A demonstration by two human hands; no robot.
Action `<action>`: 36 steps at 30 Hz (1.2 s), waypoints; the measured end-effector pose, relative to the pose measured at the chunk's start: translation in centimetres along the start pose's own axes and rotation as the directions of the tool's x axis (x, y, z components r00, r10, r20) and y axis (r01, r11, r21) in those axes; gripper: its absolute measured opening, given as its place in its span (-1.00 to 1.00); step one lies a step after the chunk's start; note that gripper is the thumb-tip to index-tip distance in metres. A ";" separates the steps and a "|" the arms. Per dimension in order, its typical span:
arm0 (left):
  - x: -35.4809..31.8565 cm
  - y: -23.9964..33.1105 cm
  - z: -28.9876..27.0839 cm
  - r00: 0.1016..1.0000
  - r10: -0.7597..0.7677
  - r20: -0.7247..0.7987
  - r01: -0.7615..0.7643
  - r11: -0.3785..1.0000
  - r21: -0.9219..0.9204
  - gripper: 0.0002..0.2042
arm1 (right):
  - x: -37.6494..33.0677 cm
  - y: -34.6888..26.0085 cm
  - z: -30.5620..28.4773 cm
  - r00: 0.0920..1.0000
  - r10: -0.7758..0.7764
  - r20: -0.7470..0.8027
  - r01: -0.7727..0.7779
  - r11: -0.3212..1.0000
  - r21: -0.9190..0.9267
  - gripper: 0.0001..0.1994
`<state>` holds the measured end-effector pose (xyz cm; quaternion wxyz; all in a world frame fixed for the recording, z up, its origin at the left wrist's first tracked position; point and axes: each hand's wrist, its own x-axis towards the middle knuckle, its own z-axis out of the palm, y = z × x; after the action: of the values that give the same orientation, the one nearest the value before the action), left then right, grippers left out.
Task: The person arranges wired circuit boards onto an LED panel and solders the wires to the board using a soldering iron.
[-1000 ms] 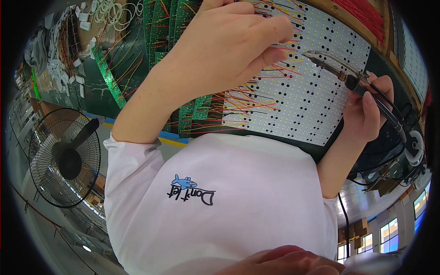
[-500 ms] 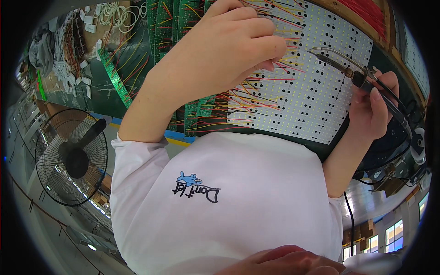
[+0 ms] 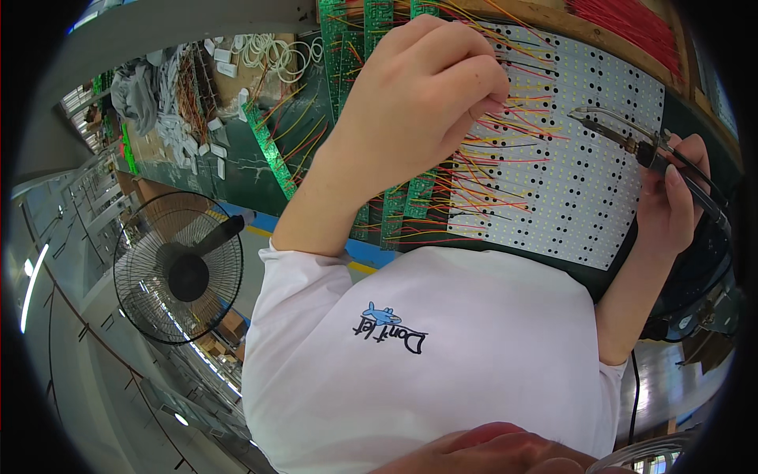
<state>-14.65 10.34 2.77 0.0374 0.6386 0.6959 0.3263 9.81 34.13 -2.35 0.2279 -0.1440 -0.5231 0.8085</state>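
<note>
My left hand (image 3: pixel 438 91) is closed, its fingertips pinched together above the wire ends at the left part of a white LED panel (image 3: pixel 584 174). What the fingertips hold, if anything, is hidden. Red, yellow and black wires (image 3: pixel 505 189) fan out over the panel from narrow green circuit boards (image 3: pixel 392 213), partly covered by my left forearm. In my right hand (image 3: pixel 671 197) is a soldering iron (image 3: pixel 643 150) with a thin curved metal tube along it. Its tip points left and appears over the panel, apart from my left hand.
One green board with wires (image 3: pixel 270 150) lies apart at the left. Beyond it are white connectors (image 3: pixel 189 150), coiled pale cable (image 3: pixel 272 55) and grey material (image 3: pixel 136 99). A wooden edge and red wires (image 3: pixel 628 31) border the far right. A black fan (image 3: pixel 185 272) stands left.
The whole view has shifted, so everything appears farther right and mostly lower. My left hand has moved slightly away from me over the wires. The right hand still grips the soldering iron.
</note>
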 end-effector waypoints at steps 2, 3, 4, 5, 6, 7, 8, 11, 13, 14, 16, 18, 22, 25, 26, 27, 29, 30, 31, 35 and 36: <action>-0.1 0.6 0.1 0.998 0.035 -0.047 -0.030 0.995 0.092 -0.81 | 0.0 0.0 0.2 1.000 0.003 -0.002 -0.003 1.000 -0.005 -0.85; -0.2 1.0 0.1 0.998 0.062 -0.026 -0.057 0.982 0.181 -0.80 | 0.0 -0.1 0.4 1.000 0.005 -0.009 -0.005 1.000 -0.014 -0.85; -0.3 1.3 0.2 0.996 0.087 -0.004 -0.083 0.960 0.267 -0.79 | 0.1 -0.3 0.8 1.000 -0.005 -0.015 0.005 1.000 -0.013 -0.86; -0.2 1.5 0.3 0.995 0.092 0.031 -0.097 0.957 0.275 -0.77 | 0.2 -0.4 1.1 1.000 -0.015 -0.021 0.015 1.000 -0.014 -0.86; -0.3 1.4 0.5 0.995 0.091 0.027 -0.095 0.959 0.267 -0.77 | 0.2 -0.4 1.4 1.000 -0.010 -0.024 0.010 1.000 -0.021 -0.86; -0.3 1.3 0.8 0.993 0.095 0.071 -0.112 0.950 0.293 -0.76 | 0.2 -0.4 1.6 0.999 -0.016 -0.044 0.015 1.000 -0.015 -0.86; -0.3 1.2 1.0 0.989 0.096 0.116 -0.129 0.939 0.318 -0.75 | 0.2 -0.4 1.6 0.998 -0.020 -0.063 0.020 1.000 -0.009 -0.86; -0.7 1.0 1.4 0.989 0.105 0.100 -0.128 0.957 0.261 -0.72 | 0.2 -0.4 1.7 0.998 -0.016 -0.062 0.017 1.000 0.009 -0.86; -0.6 0.9 1.3 0.990 0.091 0.112 -0.115 0.967 0.228 -0.71 | 0.2 -0.5 1.8 0.998 -0.016 -0.056 0.017 1.000 0.009 -0.86; -0.5 0.9 1.2 0.988 0.079 0.130 -0.104 0.974 0.200 -0.70 | 0.2 -0.6 1.8 0.998 -0.021 -0.051 0.022 1.000 0.016 -0.85; -0.6 0.8 1.1 0.987 0.067 0.144 -0.089 0.985 0.151 -0.70 | 0.2 -0.6 1.9 0.999 -0.025 -0.037 0.026 1.000 0.013 -0.85; -0.6 0.7 1.1 0.986 0.058 0.159 -0.074 0.992 0.100 -0.70 | 0.2 -0.6 1.8 0.999 -0.030 -0.024 0.031 0.999 0.011 -0.85; -0.1 1.1 1.3 0.987 0.041 0.152 -0.052 0.997 0.065 -0.75 | 0.3 -0.5 1.8 0.999 -0.039 0.003 0.038 0.999 0.034 -0.83; 0.1 1.3 1.8 0.990 0.028 0.135 -0.034 0.998 0.047 -0.79 | 0.2 -0.5 2.0 0.999 -0.040 -0.001 0.040 0.999 -0.005 -0.82; 0.1 1.3 2.0 0.991 0.021 0.135 -0.026 0.999 0.036 -0.80 | 0.2 -0.5 2.0 0.999 -0.041 -0.020 0.041 0.999 -0.036 -0.82; 0.0 1.3 2.0 0.991 0.017 0.131 -0.021 0.999 0.036 -0.80 | 0.2 -0.5 2.0 0.999 -0.038 -0.015 0.038 0.999 -0.038 -0.82; -0.1 1.2 1.9 0.991 0.003 0.133 -0.007 1.000 0.029 -0.80 | 0.1 -0.4 1.9 0.999 -0.044 -0.014 0.044 0.998 -0.042 -0.80; 0.0 1.2 1.9 0.991 0.000 0.131 -0.004 1.000 0.028 -0.80 | 0.0 -0.4 1.9 0.999 -0.041 -0.013 0.041 0.998 -0.043 -0.80; 0.0 1.2 1.7 0.985 -0.004 0.175 -0.003 0.999 0.040 -0.81 | 0.0 -0.4 1.8 0.999 -0.041 -0.020 0.040 0.997 -0.063 -0.80; 0.1 1.7 1.3 0.971 0.023 0.237 -0.031 0.999 0.031 -0.82 | 0.1 -0.4 2.1 0.998 -0.051 -0.042 0.046 0.994 -0.103 -0.78; 0.1 1.7 1.2 0.972 0.024 0.234 -0.032 0.999 0.030 -0.82 | 0.1 -0.4 2.1 0.998 -0.052 -0.041 0.047 0.993 -0.106 -0.78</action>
<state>-12.61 10.85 2.70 0.1034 0.6827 0.6832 0.2378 8.79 32.72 -1.18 0.2514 -0.1603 -0.5630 0.7708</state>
